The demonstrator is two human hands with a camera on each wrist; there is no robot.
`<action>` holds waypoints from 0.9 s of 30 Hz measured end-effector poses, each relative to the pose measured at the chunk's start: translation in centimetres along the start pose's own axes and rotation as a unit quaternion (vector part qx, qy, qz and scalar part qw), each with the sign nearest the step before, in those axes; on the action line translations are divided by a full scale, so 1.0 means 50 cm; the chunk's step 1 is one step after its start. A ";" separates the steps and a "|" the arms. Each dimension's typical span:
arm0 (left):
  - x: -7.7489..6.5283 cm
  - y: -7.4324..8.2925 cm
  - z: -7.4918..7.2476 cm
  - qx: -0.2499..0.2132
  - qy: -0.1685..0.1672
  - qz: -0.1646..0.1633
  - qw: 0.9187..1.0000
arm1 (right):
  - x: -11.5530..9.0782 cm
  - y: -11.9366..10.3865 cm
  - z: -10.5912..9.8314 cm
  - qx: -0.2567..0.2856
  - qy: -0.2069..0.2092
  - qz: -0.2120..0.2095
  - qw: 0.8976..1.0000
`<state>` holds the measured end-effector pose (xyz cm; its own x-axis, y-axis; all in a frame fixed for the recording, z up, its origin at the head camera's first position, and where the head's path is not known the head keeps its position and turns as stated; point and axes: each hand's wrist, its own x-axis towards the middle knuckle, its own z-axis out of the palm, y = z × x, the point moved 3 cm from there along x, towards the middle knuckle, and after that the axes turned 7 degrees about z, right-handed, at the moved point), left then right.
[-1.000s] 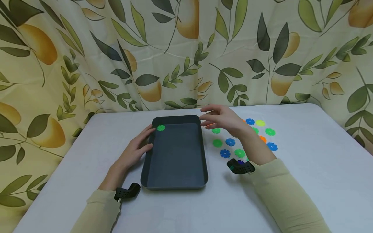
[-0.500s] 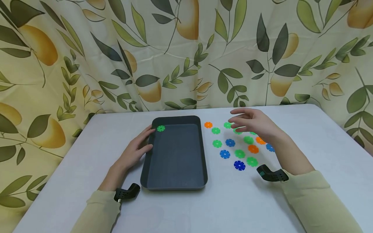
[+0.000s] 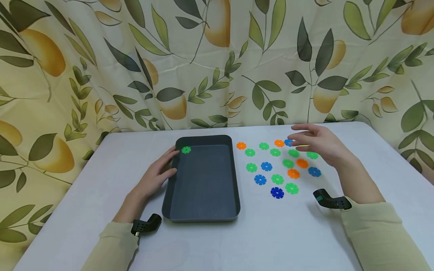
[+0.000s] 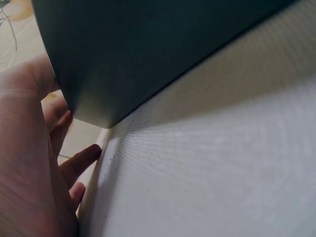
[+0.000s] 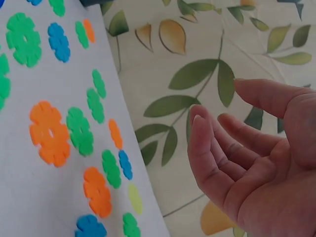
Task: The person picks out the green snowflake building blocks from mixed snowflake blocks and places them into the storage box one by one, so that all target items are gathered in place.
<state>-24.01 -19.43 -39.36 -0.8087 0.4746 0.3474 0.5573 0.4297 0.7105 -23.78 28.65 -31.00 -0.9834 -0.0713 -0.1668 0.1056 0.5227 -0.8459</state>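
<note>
A dark grey rectangular tray (image 3: 203,180) lies on the table with one green snowflake disc (image 3: 186,149) in its far left corner. My left hand (image 3: 154,175) rests against the tray's left side, fingers fairly straight along the rim. In the left wrist view, the tray's wall (image 4: 128,54) stands close to the fingers. My right hand (image 3: 320,145) hovers over the far right of the loose discs, fingers loosely bent and holding nothing. It partly covers a yellow disc (image 5: 135,198). Nearby lie a blue disc (image 3: 314,172) and an orange disc (image 3: 302,163).
Several green, blue and orange discs, such as a dark blue disc (image 3: 277,193), are spread flat right of the tray on the white table (image 3: 217,244). A leaf-and-fruit patterned curtain (image 3: 203,67) hangs behind the table's far edge.
My right hand has moved rightward from the tray's far right corner to above the far right discs, uncovering several discs. The left hand stays at the tray.
</note>
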 end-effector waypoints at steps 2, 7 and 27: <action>0.000 -0.001 -0.001 0.001 0.002 0.002 1.000 | 0.001 0.010 -0.012 -0.004 0.009 0.007 1.000; 0.002 -0.003 0.003 -0.006 0.000 0.009 1.000 | 0.002 0.038 -0.039 -0.004 0.026 0.027 0.999; 0.001 0.001 -0.002 0.001 0.002 -0.008 1.000 | 0.013 0.108 -0.074 -0.064 0.005 0.105 0.992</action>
<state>-24.02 -19.49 -39.24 -0.8177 0.4655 0.3387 0.5454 0.4383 0.7144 -24.38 34.54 -33.79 -0.9434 0.0578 -0.3266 0.2883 0.6295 -0.7215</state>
